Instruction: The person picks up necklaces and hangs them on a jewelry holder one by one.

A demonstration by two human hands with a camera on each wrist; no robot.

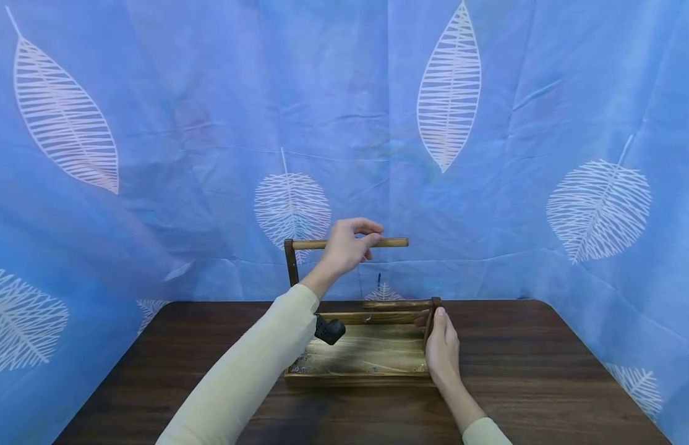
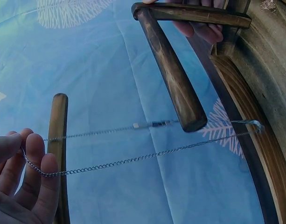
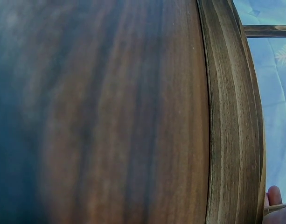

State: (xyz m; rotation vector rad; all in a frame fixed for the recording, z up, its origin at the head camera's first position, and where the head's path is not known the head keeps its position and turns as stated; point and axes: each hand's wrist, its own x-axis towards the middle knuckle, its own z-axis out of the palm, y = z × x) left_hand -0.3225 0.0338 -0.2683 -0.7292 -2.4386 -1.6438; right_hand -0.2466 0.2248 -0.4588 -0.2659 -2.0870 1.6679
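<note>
**A thin chain [image 2: 110, 164] dangled at the back of a wooden tray [image 1: 367, 381]**

The left hand [image 1: 346, 247], high above the tray, pinched the chain with thumb and fingertip close together, the other fingers loosely bent. The right hand [image 1: 443, 349] was curled round the post [image 2: 180, 12] at the tray's right end, thumb in front. The chain hung down to the tray's back edge; I could not tell if its low end touched the wood.

The chain might have snagged on the tip of the short bar [image 1: 397, 305] above the tray's back, because it hung so near. It might also have slipped, since the pinch was small. The left arm might have bumped the tray, because it crossed over the left part.

That arm reached up and inward, with the hand in front of the tall bar [image 1: 399, 242] above the tray. The right arm came in low, beside the tray's right end. Under the tray was the dark worktop [image 1: 545, 371].
</note>
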